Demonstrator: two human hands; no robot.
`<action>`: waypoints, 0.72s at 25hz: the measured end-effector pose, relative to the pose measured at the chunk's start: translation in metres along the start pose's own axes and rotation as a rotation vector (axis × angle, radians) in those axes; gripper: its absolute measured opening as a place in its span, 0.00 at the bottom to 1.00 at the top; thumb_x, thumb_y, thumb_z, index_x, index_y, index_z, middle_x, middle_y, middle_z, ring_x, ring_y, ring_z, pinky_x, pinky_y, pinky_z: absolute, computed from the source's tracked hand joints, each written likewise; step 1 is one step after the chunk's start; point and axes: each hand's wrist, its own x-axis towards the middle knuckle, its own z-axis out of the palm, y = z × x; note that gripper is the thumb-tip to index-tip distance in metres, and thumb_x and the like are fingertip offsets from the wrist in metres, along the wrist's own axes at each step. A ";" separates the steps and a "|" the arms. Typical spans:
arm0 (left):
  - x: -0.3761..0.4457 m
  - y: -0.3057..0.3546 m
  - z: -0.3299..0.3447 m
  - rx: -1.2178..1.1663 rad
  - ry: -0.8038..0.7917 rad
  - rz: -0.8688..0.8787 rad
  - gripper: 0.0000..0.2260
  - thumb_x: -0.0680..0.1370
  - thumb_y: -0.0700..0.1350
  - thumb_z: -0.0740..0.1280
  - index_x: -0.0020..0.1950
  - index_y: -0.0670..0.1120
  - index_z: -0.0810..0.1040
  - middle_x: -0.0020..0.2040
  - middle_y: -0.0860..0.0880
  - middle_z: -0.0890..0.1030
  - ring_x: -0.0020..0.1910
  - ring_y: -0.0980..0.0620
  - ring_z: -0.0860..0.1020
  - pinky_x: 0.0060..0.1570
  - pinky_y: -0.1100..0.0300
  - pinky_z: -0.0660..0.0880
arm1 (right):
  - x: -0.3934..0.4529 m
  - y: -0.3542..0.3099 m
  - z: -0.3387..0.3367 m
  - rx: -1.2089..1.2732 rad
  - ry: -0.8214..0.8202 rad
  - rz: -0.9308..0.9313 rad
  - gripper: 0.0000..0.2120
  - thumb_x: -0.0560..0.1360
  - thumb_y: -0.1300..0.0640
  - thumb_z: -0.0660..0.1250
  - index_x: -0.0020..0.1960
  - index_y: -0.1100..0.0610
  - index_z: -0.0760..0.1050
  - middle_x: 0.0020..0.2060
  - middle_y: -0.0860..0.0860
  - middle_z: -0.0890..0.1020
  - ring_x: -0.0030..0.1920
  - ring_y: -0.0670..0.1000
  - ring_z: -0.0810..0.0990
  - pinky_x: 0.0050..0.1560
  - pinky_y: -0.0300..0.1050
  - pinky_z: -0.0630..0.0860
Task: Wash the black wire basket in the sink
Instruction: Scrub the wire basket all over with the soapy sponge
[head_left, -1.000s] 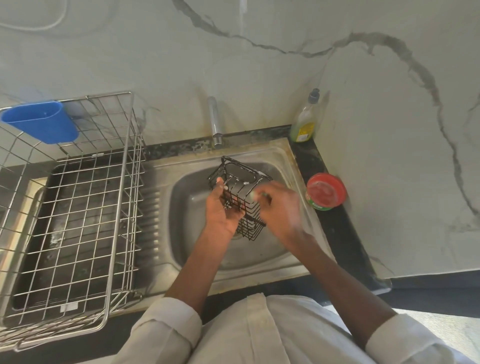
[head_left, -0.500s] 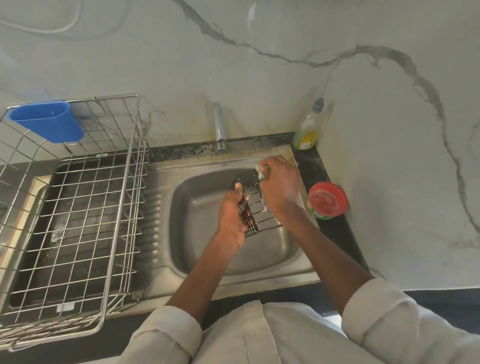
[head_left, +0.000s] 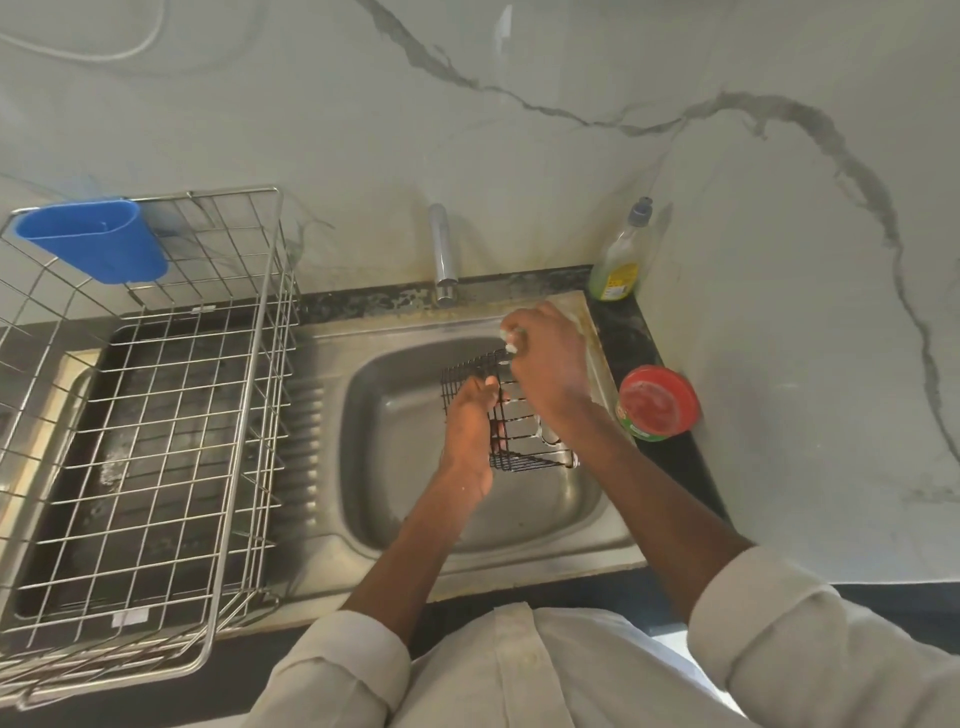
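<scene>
The black wire basket (head_left: 511, 415) is held above the basin of the steel sink (head_left: 395, 441), toward the basin's 2 o'clock side, tipped so that one mesh wall faces up. The left hand (head_left: 470, 431) grips it from its 8 o'clock side, fingers curled round the wires and closed on the mesh. The right hand (head_left: 545, 364) lies over the basket's 1 o'clock corner, fingers pinched together on a small pale thing (head_left: 511, 340) pressed to the top wire; whether that is a scrubber or foam cannot be told. Both forearms are bare, with pale sleeves (head_left: 343, 670) rolled back near the bottom edge of the view.

At 12 o'clock from the basket a chrome tap (head_left: 441, 254) rises behind the sink rim. At 1 o'clock, in the corner of the dark desk (head_left: 628, 332), stands a bottle of yellow-green liquid (head_left: 621, 260) against the marbled wall (head_left: 519, 130). At 3 o'clock, just beside the sink's edge, sits a round tub with a red lid (head_left: 658, 401).

At 9 o'clock, on the sink's drainboard, rests a large metal wire rack (head_left: 156, 415), well apart from the hands. A blue plastic cup (head_left: 93, 244) hangs on the rack's far rim at 10 o'clock.
</scene>
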 end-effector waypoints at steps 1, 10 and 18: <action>0.001 0.001 0.000 -0.007 0.000 -0.005 0.03 0.82 0.50 0.65 0.51 0.52 0.73 0.43 0.49 0.77 0.43 0.48 0.74 0.43 0.51 0.71 | 0.004 0.004 -0.003 0.028 -0.010 0.049 0.16 0.73 0.71 0.71 0.53 0.53 0.86 0.51 0.51 0.84 0.49 0.53 0.82 0.52 0.47 0.78; 0.003 -0.002 0.000 0.016 0.041 -0.076 0.10 0.85 0.49 0.64 0.44 0.54 0.73 0.39 0.53 0.79 0.38 0.52 0.77 0.38 0.59 0.73 | 0.010 0.009 -0.017 0.534 -0.030 0.382 0.04 0.71 0.62 0.80 0.44 0.56 0.87 0.38 0.47 0.87 0.38 0.40 0.84 0.43 0.39 0.80; 0.007 0.001 0.000 -0.020 0.018 -0.069 0.05 0.85 0.49 0.65 0.50 0.52 0.75 0.45 0.50 0.80 0.42 0.49 0.77 0.40 0.58 0.74 | -0.002 0.034 -0.031 0.848 -0.008 0.551 0.12 0.74 0.70 0.75 0.56 0.62 0.84 0.49 0.55 0.87 0.43 0.44 0.85 0.48 0.37 0.82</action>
